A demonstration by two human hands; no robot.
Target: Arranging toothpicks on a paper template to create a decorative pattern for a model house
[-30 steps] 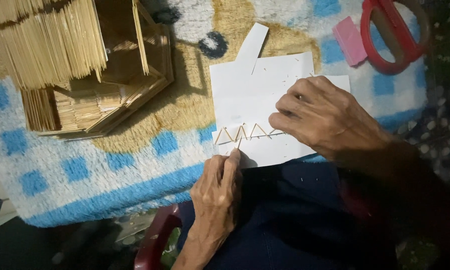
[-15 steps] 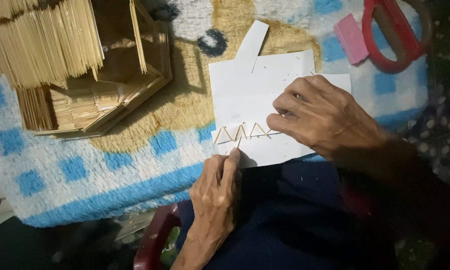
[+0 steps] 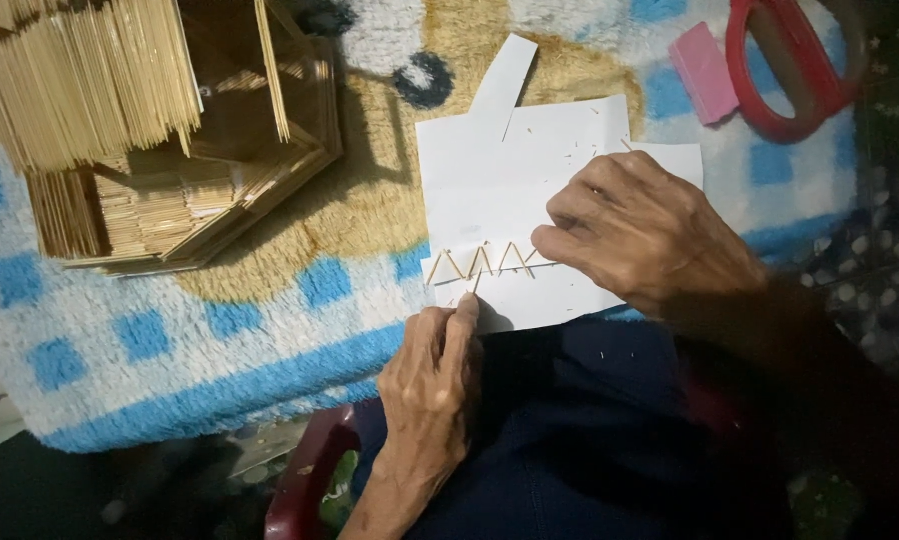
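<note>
A white sheet of paper (image 3: 515, 175) lies on a shaggy blue, white and tan rug (image 3: 220, 350). On the paper's near part runs a zigzag row of thin wooden sticks (image 3: 480, 262). My right hand (image 3: 640, 225) rests on the paper, its fingertips pressing the right end of the zigzag. My left hand (image 3: 440, 365) sits at the paper's near edge and pinches one small stick (image 3: 472, 288) just below the row.
A model house of thin wooden sticks (image 3: 160, 130) stands at the far left on the rug. A pink block (image 3: 705, 70) and a red ring-shaped object (image 3: 790, 65) lie at the far right. My dark blue lap (image 3: 590, 440) fills the near side.
Both hands stay almost still. My right fingers have shifted slightly at the right end of the zigzag.
</note>
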